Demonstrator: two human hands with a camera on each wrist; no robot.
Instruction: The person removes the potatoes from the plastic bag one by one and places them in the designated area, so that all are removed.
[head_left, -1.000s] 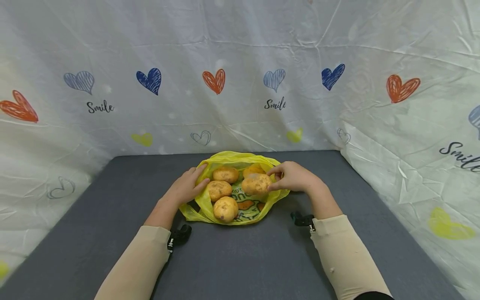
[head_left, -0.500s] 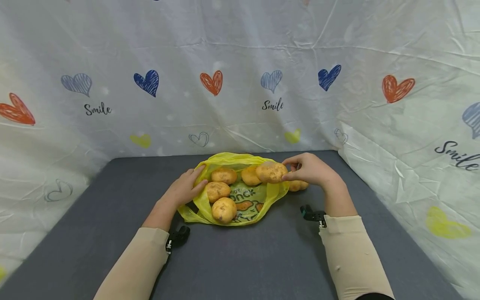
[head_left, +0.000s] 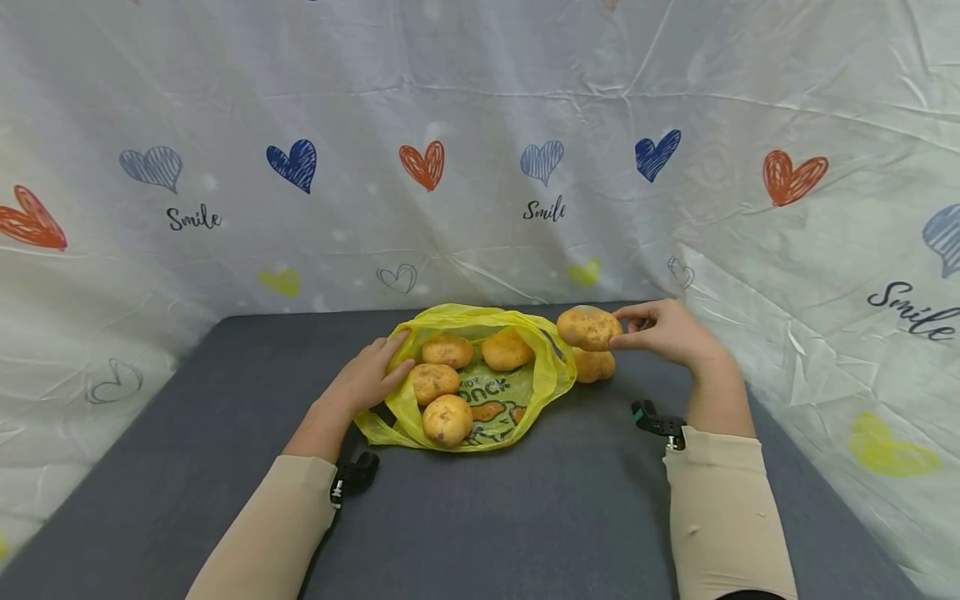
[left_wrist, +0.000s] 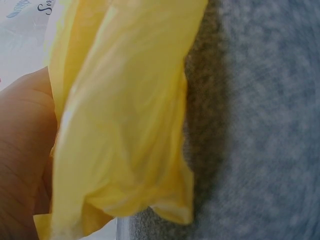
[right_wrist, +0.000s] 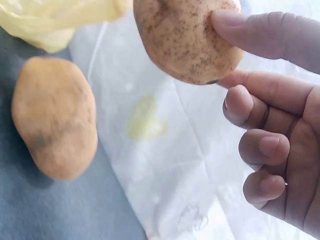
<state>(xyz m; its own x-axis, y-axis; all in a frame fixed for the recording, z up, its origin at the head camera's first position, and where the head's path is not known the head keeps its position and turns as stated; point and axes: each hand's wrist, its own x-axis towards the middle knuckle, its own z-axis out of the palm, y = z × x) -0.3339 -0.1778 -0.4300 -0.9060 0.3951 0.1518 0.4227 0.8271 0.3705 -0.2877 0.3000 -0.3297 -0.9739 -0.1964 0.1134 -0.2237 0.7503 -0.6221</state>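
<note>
A person's right hand [head_left: 662,330] pinches a potato [head_left: 588,327] between thumb and index finger, holding it over the dark grey surface [head_left: 510,525], just right of a yellow plastic bag [head_left: 557,379]. In the right wrist view, that hand's other three fingers curl loosely toward the palm, apart from the potato. A second potato [head_left: 595,366] lies on the surface just beside the bag, beneath the raised one. The left hand [head_left: 366,377] rests at the bag's left rim, thumb and fingers apart with plastic between them; the bag covers its fingertips in the left wrist view, so whether they grip the plastic cannot be told. Four more potatoes [head_left: 447,420] sit inside the widely opened bag: two toward the back, one at the left and one at the front, around printed lettering [head_left: 483,387] and orange shapes. Beige sleeves [head_left: 726,508] cover both forearms, with a black device [head_left: 657,421] at each wrist. Beyond the surface hangs a pale fabric backdrop [head_left: 480,242] printed with hearts [head_left: 657,156] and the word "Smile."
</note>
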